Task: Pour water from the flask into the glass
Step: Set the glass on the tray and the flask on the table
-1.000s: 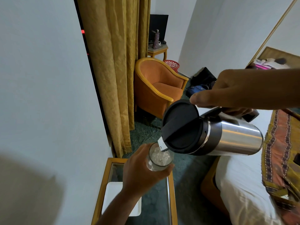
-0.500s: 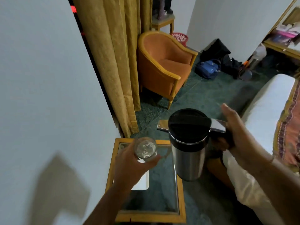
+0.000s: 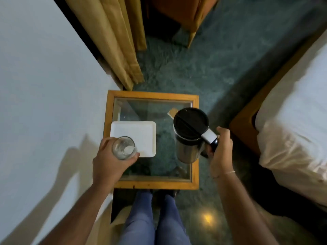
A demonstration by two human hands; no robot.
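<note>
A steel flask [image 3: 188, 147] with a black lid stands upright at the right side of a small glass-topped table [image 3: 152, 184]. My right hand [image 3: 221, 151] is wrapped around its black handle. Whether its base touches the glass top I cannot tell. My left hand [image 3: 108, 161] holds a clear glass [image 3: 123, 147] with water in it, upright, over the table's left front edge and beside a white tray [image 3: 139, 135].
A pale wall runs along the left. Gold curtains [image 3: 113, 41] hang behind the table. An orange armchair [image 3: 178, 13] stands on the green carpet beyond. A bed with white sheets [image 3: 293, 121] is close on the right. My legs in blue jeans are under the table's near edge.
The flask went from tipped over the glass to upright and came down to the table's right side. The glass moved left and lower. My view swung downward.
</note>
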